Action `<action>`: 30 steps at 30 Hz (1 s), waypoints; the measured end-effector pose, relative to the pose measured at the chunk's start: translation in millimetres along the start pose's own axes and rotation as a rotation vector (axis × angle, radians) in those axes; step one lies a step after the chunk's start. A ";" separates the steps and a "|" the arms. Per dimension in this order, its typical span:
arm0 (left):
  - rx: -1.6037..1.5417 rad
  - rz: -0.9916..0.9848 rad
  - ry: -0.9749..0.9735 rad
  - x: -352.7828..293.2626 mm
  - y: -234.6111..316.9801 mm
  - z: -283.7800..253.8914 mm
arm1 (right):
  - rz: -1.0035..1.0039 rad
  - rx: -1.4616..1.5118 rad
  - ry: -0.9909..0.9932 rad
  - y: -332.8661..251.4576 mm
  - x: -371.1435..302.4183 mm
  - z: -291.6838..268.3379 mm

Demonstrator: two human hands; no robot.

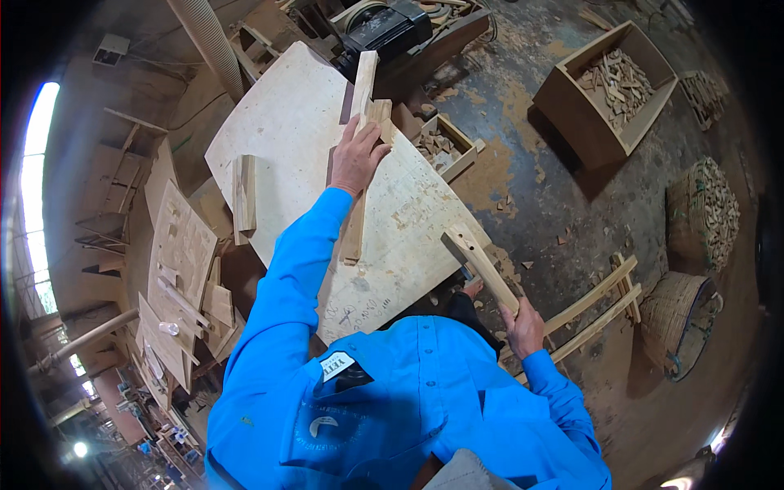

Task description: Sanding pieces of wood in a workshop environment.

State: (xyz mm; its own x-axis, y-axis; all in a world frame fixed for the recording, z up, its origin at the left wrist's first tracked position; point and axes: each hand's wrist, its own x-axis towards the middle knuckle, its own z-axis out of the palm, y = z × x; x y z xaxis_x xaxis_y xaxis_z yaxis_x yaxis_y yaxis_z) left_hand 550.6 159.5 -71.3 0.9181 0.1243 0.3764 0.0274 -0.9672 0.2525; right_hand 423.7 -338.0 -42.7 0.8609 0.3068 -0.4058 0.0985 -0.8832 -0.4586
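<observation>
My left hand (358, 158) is on a pale worktable (286, 106), its fingers bent over a long wooden strip (354, 233) and the thumb out to the right. A short wooden block (378, 113) sits against the strip just beyond the fingertips. Off the table's near right corner, my right hand (525, 328) is closed around the lower end of a wooden bar (483, 265). Holes show near that bar's upper end, which is over the table corner. What lies under my left palm is hidden.
A wooden piece (244, 196) lies at the table's left edge. Beyond the table is a dark motor (388, 33). Offcuts fill an open box (474, 166), a larger box (572, 122) and a basket (690, 220). A wooden frame (594, 302) and a tipped basket (671, 318) are at right.
</observation>
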 end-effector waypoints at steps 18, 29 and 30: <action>0.044 0.015 0.044 -2.9 -1.0 4.2 | -0.089 -0.037 0.139 24.7 13.8 43.2; 0.068 0.059 0.098 -6.9 1.9 2.9 | -0.135 -0.031 0.253 40.1 24.6 77.0; 0.063 0.070 0.117 -6.8 4.1 2.8 | -0.141 -0.029 0.270 44.3 25.9 80.0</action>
State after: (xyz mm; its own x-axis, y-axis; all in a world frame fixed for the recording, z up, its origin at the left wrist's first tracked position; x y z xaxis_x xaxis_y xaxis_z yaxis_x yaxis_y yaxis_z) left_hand 545.6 154.0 -75.4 0.8665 0.0773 0.4931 -0.0068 -0.9860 0.1667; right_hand 410.4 -340.9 -136.8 0.9387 0.3254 -0.1134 0.2374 -0.8492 -0.4716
